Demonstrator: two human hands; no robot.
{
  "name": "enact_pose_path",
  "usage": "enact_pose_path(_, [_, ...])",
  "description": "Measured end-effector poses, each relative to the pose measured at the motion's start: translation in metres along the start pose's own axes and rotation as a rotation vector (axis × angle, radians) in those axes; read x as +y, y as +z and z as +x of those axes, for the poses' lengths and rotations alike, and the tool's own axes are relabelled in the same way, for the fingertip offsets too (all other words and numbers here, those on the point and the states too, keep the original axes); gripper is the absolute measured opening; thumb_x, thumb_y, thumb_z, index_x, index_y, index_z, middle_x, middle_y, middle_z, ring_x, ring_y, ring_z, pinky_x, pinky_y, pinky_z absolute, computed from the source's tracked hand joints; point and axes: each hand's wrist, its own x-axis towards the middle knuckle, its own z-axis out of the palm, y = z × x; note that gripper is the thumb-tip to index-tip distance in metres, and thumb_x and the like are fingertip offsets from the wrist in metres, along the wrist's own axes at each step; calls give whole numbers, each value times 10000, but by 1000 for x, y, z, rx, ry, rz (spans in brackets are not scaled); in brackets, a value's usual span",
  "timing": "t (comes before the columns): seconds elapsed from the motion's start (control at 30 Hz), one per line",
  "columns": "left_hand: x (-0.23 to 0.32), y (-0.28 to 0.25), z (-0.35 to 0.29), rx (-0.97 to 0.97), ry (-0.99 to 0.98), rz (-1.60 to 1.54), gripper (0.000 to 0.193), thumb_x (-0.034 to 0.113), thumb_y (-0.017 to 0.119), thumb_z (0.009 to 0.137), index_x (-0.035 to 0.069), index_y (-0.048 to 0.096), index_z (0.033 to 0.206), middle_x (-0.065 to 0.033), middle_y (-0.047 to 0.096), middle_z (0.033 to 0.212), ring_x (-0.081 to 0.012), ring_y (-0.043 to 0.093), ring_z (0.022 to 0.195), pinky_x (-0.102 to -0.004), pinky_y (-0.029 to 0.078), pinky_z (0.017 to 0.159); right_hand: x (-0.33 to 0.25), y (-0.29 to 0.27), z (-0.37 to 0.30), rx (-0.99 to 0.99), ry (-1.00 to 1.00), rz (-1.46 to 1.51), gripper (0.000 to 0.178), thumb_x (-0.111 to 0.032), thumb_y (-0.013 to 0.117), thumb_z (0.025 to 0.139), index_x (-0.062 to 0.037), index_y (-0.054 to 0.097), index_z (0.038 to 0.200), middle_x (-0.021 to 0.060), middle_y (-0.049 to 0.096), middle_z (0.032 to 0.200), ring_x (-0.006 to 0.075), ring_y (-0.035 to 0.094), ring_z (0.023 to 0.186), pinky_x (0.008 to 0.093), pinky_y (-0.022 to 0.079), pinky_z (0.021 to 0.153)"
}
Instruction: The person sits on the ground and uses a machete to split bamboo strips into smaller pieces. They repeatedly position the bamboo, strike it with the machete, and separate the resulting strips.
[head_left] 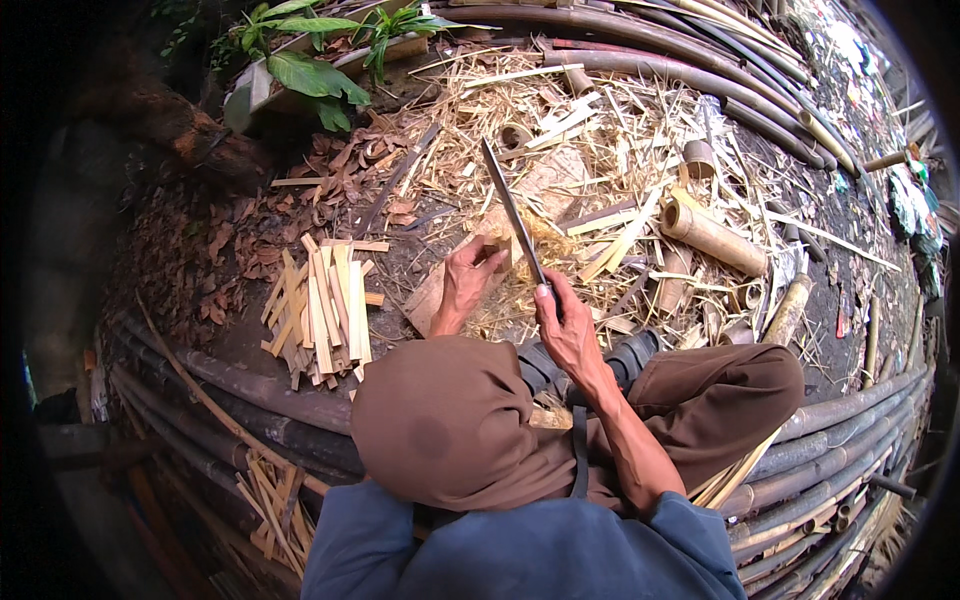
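My right hand (567, 322) is closed round the handle of a long knife (512, 208). Its narrow grey blade points up and away, leaning to the left. Left of the blade, my left hand (465, 283) pinches a small brownish piece of bamboo (497, 243), partly covered by the fingers. Beneath the hands lies a wooden board (548, 182), with fine yellow shavings (545, 245) about the blade. To the left of my left hand is a pile of short, flat bamboo strips (325, 310), stacked crosswise.
Bamboo offcuts and a thick bamboo tube (712, 238) litter the ground at the right. Long bamboo poles (640, 62) lie across the back, and more poles (290, 400) run beside my legs. A leafy plant (312, 72) stands at the far left. More strips (272, 505) lie at lower left.
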Motion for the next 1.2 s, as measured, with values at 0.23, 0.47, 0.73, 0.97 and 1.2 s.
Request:
enact_pose_path(0.23, [5,5,-4,-54,24,33,160,126,671,888,-14,624,950,-67,669,794,-69,557,743,-260,484,650,5,5,7,-27,29,9,324,-262,473,988,-59,518,1236,153,551,638,249,556,593,383,438,599])
enact_pose_path(0.47, [-2,3,-8,-80,49,47,176,101,660,882,-6,653,1021,-65,680,830,-94,566,755,-268,478,675,-1,-24,15,-88,-125,-384,317,-303,512,966,-119,557,1221,190,652,801,363,642,716,419,492,668])
enact_pose_path(0.73, [5,14,-1,-61,98,68,191,179,642,909,13,668,1001,-82,663,774,-92,542,697,-287,462,624,55,17,14,105,-123,-167,348,-317,491,980,-186,468,1301,251,643,792,459,631,742,508,472,638])
enact_pose_path(0.97, [43,-1,5,-75,161,223,211,189,660,881,-16,623,914,-155,670,804,-226,640,725,-341,488,631,20,14,7,133,-51,-242,343,-338,482,985,-80,466,1209,268,611,707,472,620,703,517,450,593])
enact_pose_path(1.2, [54,-14,1,-87,173,279,264,222,699,856,-19,593,849,-135,645,739,-152,581,650,-339,457,597,-20,-8,1,-3,-37,-315,296,-325,458,1000,-30,486,1002,275,591,680,505,583,695,522,439,604])
